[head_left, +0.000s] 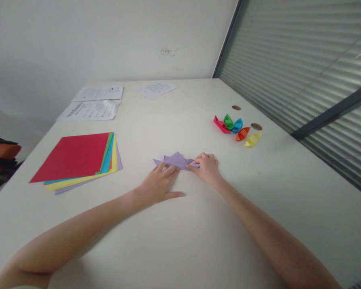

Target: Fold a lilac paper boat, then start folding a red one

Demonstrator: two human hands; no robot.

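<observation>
A partly folded purple origami paper (178,159) lies flat on the white table, with a pointed peak in its middle and narrow tips at both ends. My left hand (160,184) rests on its near left edge, fingers pressing down and thumb stretched out to the right on the tabletop. At the right end, my right hand (207,167) pinches the paper between thumb and fingers. Folded paper boats stand beyond it to the right: red (221,125), green (228,121), blue (237,125), orange (242,133) and yellow (253,139).
A fanned stack of coloured paper sheets (75,156), red on top, lies at the left. Printed sheets (92,109) and another printed paper (156,89) lie toward the back wall. Two round brown holes or discs (256,126) sit near the table's right edge, beside a window blind (303,60).
</observation>
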